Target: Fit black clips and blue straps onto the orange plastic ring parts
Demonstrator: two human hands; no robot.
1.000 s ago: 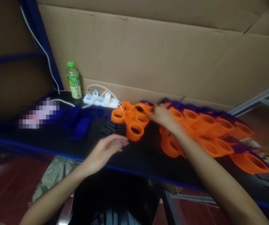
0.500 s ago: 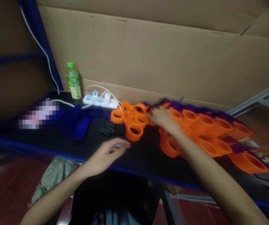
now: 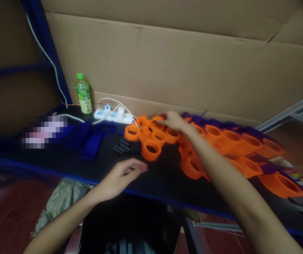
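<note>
My right hand [image 3: 174, 121] is at the back of the table, over the far side of a cluster of orange plastic ring pieces [image 3: 151, 151]. Its fingers reach down at one orange ring [image 3: 158, 119]; they are blurred, and whether they grip it is unclear. Near the front edge, my left hand [image 3: 122, 176] hovers with curled fingers, thumb close to the fingertips. Anything in that pinch is too small to make out. Just beyond it lie several short black bars [image 3: 127, 145], beside the orange rings.
More orange ring pieces [image 3: 232, 137] spread to the right, with dark purple pieces [image 3: 225, 125] behind. Blue pieces [image 3: 90, 144] lie left on the black table [image 3: 151, 187]. A power strip [image 3: 113, 115] with white cables and a green-capped bottle [image 3: 84, 94] stand near the cardboard wall [image 3: 162, 63].
My right hand has moved back and slightly left, uncovering an orange ring at the right of the cluster. My left hand has stayed almost in place.
</note>
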